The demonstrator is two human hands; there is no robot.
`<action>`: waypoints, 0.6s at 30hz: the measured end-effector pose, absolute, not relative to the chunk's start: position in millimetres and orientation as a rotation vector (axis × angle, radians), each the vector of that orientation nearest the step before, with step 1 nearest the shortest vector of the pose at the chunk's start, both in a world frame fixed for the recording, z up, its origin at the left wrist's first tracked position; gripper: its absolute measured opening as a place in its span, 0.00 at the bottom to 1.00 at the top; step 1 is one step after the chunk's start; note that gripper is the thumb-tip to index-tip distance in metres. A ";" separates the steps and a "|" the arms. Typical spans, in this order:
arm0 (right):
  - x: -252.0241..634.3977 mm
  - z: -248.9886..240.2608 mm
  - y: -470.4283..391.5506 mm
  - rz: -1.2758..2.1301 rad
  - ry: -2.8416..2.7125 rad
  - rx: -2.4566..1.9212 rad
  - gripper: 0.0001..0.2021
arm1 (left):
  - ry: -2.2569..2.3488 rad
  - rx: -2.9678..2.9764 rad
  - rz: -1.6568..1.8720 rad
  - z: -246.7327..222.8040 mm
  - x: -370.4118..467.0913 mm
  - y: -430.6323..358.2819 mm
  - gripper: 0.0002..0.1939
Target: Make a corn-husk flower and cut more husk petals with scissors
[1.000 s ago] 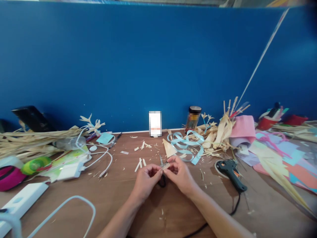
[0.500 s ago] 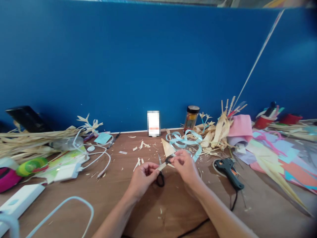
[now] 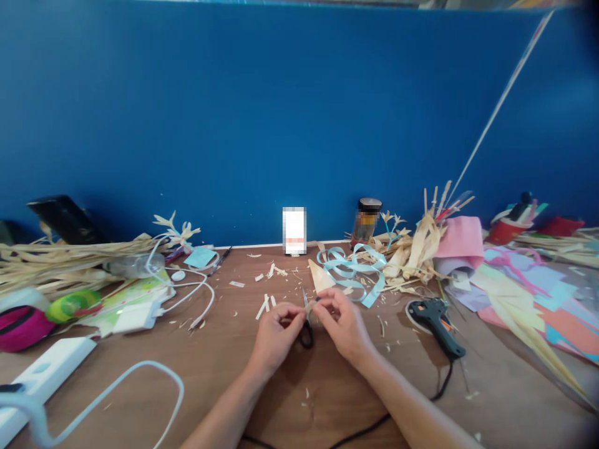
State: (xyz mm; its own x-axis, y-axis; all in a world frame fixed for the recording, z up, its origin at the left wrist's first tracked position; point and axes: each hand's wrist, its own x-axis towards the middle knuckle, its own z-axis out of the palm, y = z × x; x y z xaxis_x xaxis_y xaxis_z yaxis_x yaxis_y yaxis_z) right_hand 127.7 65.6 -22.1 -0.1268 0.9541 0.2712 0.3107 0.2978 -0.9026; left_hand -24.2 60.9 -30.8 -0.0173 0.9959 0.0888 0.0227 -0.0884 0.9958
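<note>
Between the fingertips of both hands is a small pale strip (image 3: 311,305) that looks like dried husk. My left hand (image 3: 278,337) pinches its left end, and my right hand (image 3: 345,323) pinches its right end; the fingers partly cover it. Under the strip lie scissors (image 3: 306,338) with black handles, their blades pointing away from me and the second handle hidden by my hands. A tan pointed husk piece (image 3: 320,278) rests just beyond my right fingers. Short cut strips (image 3: 265,306) lie beyond my left hand.
Light-blue ribbon (image 3: 355,265) curls behind my right hand. A glue gun (image 3: 437,327) sits to the right, its black cord running toward me. Dried husks (image 3: 416,249), coloured paper (image 3: 568,324) and a jar (image 3: 367,221) stand beyond. White cables and a power strip (image 3: 51,380) occupy the left.
My hands have drawn closer together and the strip between them shows less. The scissors, whose blades and second handle were by my right fingers, still lie beneath. The view has shifted slightly left.
</note>
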 end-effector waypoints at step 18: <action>123.2 -26.8 62.3 0.075 -2.302 -1.415 0.11 | 1.050 0.383 1.850 -15.0 -66.1 83.8 0.13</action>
